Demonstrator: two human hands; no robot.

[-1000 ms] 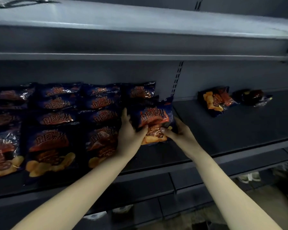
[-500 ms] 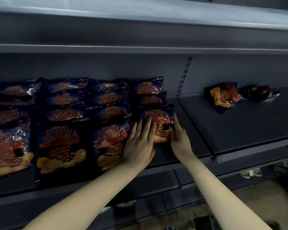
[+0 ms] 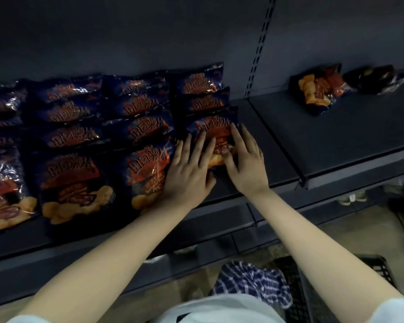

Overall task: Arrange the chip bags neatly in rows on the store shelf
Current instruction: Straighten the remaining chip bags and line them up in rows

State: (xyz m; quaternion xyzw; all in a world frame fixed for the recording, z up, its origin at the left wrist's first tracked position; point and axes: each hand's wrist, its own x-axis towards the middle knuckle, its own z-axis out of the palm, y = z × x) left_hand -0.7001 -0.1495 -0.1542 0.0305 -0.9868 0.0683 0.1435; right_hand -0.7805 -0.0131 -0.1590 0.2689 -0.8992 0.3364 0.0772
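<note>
1. Dark blue chip bags (image 3: 72, 183) with orange lettering lie flat in overlapping columns on the dark shelf (image 3: 336, 141), all left of its slotted upright (image 3: 258, 54).
2. The front bag (image 3: 216, 129) of the column nearest the upright lies flat under the left hand (image 3: 187, 173) and right hand (image 3: 245, 164).
3. Right of the upright, an askew bag (image 3: 320, 89) and a darker bag (image 3: 378, 79) lie at the back.

Dim, grey bk wall (image 3: 126, 31), tan floor (image 3: 371, 231)
</note>
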